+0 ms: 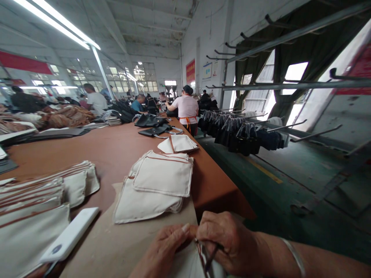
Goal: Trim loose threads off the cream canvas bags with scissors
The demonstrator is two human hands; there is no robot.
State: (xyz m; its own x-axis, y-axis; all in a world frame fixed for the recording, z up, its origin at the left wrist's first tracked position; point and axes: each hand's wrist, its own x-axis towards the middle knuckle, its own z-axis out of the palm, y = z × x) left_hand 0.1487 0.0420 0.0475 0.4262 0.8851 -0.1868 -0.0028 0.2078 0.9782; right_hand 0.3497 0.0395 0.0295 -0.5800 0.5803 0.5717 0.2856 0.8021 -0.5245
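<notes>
At the lower edge of the head view, both hands work on a cream fabric pouch piece (187,262) with brown trim. My left hand (164,247) is closed on its upper edge, thumb on top. My right hand (223,239) is curled against the same edge, its fingers bent round a thin dark tool (212,258) whose kind I cannot make out. The fingertips of the two hands nearly meet. Just beyond them lies a stack of cream pouch pieces (162,175) with rough edges and brown trim. The bottom of the held piece is out of frame.
More cream pieces (31,220) lie in overlapping rows at left, beside a white elongated device (71,233). Black bags (153,125) lie farther along the brown table (116,144). Racks with hanging black bags (243,139) stand right. A person (187,106) stands at the table's far edge.
</notes>
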